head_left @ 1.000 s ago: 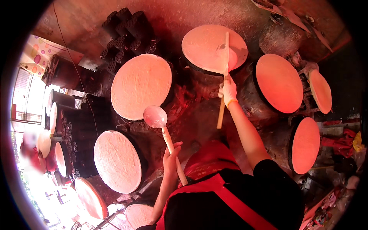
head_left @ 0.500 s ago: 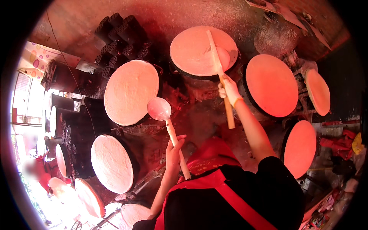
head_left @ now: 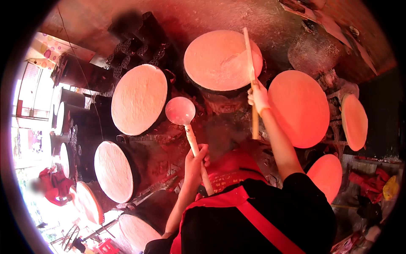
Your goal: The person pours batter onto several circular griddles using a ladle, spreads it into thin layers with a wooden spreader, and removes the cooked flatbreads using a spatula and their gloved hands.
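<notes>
My left hand (head_left: 197,160) is closed around the wooden handle of a ladle (head_left: 180,111). The ladle's round bowl is held out beyond my fist, between two griddles. In my right hand (head_left: 259,96) is a long, flat wooden spreader (head_left: 248,53), gripped near its middle. Its far blade lies across the right part of a round griddle (head_left: 211,63) covered with a pale layer of batter. A wetter-looking, uneven patch shows beside the blade. The near end of the spreader sticks out below my fist.
More round griddles with pale layers stand around me, among them one at the left (head_left: 139,99) and one at the right (head_left: 298,110). Black cylindrical coal briquettes (head_left: 139,46) are piled at the back left. A person in red (head_left: 55,186) is at the far left.
My right hand and the spreader have shifted right, and the blade stands more upright. The batter puddle at the griddle's right has been smeared. My left fingers wrap more tightly round the ladle handle.
</notes>
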A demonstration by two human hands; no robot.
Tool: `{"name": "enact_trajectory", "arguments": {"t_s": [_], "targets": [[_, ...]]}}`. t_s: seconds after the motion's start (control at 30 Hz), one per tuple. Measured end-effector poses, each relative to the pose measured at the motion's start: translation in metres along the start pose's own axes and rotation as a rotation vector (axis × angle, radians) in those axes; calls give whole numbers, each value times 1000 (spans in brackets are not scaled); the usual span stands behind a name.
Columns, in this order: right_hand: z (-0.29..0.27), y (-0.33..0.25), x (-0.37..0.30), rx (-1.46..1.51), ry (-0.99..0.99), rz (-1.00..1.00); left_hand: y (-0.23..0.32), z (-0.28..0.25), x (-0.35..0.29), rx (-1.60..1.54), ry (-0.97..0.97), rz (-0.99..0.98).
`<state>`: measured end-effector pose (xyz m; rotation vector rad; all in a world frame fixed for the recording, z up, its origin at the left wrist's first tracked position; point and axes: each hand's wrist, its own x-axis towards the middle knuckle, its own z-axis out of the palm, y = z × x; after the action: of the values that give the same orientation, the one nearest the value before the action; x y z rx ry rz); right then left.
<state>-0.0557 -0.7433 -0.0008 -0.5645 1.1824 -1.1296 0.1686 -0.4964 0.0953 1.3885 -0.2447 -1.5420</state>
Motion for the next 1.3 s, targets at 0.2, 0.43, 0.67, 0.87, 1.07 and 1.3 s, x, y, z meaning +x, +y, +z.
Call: {"name": "enact_trajectory", "arguments": {"t_s": [0.2,0.43,0.67,0.87,1.07,1.3], "targets": [[44,-9,-49,-424,-302,42,15,0,-2,-2,-38,9],[37,26,-63,-130,80,-86,30,-11,10,-92,-104,-112],[6,17,-53,4,269,-146,30,-6,18,-22,-127,-55],[15,-3,-35,-283,18,-67,33,-11,32,11,-254,-129],[9,-17,-43,-384,-78,26,44,0,60,93,-270,-93],[-36,28,-96,-304,82,-108,63,32,192,434,-232,189]]}}
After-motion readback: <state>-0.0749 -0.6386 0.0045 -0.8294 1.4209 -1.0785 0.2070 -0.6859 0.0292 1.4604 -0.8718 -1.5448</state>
